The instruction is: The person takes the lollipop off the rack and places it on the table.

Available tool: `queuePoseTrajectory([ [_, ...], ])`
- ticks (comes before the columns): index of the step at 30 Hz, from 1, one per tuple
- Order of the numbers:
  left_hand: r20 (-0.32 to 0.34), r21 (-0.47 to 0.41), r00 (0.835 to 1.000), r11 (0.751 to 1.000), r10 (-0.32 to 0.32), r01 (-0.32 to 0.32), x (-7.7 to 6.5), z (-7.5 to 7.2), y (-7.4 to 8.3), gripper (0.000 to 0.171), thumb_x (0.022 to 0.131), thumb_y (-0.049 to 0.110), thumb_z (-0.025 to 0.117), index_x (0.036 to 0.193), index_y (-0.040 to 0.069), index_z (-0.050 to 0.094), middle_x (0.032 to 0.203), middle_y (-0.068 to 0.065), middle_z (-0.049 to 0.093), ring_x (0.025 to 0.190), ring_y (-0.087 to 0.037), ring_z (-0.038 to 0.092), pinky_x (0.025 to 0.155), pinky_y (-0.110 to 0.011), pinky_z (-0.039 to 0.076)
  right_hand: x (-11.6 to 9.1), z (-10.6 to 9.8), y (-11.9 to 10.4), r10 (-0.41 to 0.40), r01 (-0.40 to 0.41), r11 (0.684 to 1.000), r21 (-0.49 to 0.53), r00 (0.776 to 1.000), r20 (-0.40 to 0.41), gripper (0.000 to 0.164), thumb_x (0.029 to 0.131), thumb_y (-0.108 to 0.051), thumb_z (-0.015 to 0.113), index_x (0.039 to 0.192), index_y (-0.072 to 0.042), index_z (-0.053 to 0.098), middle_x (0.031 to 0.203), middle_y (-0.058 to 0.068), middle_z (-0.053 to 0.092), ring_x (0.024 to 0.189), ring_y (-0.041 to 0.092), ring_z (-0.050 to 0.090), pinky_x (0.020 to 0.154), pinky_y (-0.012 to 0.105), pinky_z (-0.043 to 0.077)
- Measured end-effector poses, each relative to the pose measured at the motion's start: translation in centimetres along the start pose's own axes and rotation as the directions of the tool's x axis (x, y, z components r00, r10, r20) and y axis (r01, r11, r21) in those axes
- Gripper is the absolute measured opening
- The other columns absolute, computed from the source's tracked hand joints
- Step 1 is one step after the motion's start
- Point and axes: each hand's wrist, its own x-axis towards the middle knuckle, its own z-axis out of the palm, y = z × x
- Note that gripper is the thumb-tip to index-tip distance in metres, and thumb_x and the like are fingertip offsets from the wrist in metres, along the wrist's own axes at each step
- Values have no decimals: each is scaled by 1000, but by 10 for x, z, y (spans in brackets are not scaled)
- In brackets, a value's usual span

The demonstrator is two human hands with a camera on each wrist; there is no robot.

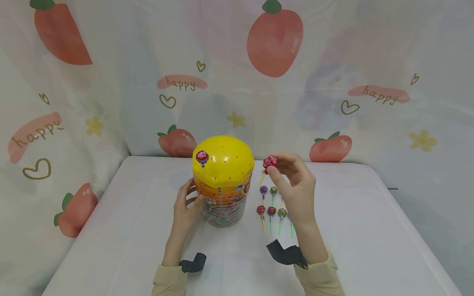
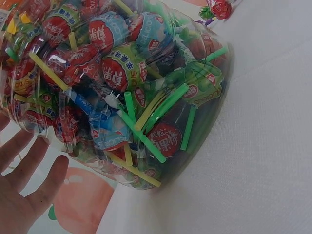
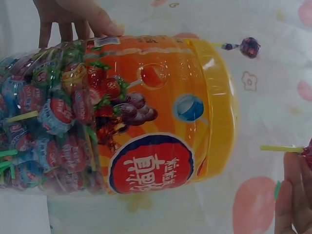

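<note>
A big clear candy jar (image 1: 224,209), full of wrapped lollipops, stands upright with a yellow lid (image 1: 229,160) dotted with small holes. One lollipop (image 3: 249,47) stands out from the lid on its stick. My left hand (image 1: 186,209) rests against the jar's left side, fingers fairly straight and thumb toward the front; the left wrist view shows those fingers (image 2: 46,187) spread beside the clear wall. Right of the lid, my right hand (image 1: 298,185) pinches a lollipop (image 1: 270,161) with a red and purple wrapper by its head, its yellow stick (image 3: 280,148) pointing toward the jar side.
Several lollipops (image 1: 271,211) lie in two rows on the white-covered table (image 1: 355,230), right of the jar; my right hand and forearm hide some of them. A cloth backdrop (image 1: 222,49) printed with fruit hangs behind. Black straps (image 1: 285,253) show at both wrists.
</note>
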Motion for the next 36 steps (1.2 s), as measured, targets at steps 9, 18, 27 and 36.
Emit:
queuePoseTrajectory([
  [9,21,4,999,1000,-25,25,-5,-5,38,58,92,9,61,144,0,37,138,-21,46,127,-37,47,99,-58,45,-19,-19,16,168,-166,986,30,984,-53,25,89,-3,65,113,1,62,98,-2,68,87,12,64,79,16,55],
  [18,5,-6,1000,1000,-4,4,-1,0,4,60,92,11,63,147,14,37,141,-12,46,128,-29,46,100,-55,46,-34,-31,34,268,-263,963,53,955,-127,26,87,1,66,112,4,61,93,-2,68,86,11,65,80,17,55],
  [27,-3,-8,1000,1000,18,-18,-1,1,-2,59,92,17,64,145,22,39,138,-7,48,126,-23,49,98,-50,48,-40,-44,50,324,-326,945,16,931,-168,26,87,0,66,112,4,61,91,-4,69,82,8,66,77,16,56],
  [36,-8,2,1000,1000,9,-9,0,0,0,59,92,19,64,146,19,39,138,-8,49,126,-26,49,98,-53,48,-41,-64,70,414,-431,899,-80,895,-169,25,89,-6,66,113,1,62,86,-13,67,78,3,66,74,15,55],
])
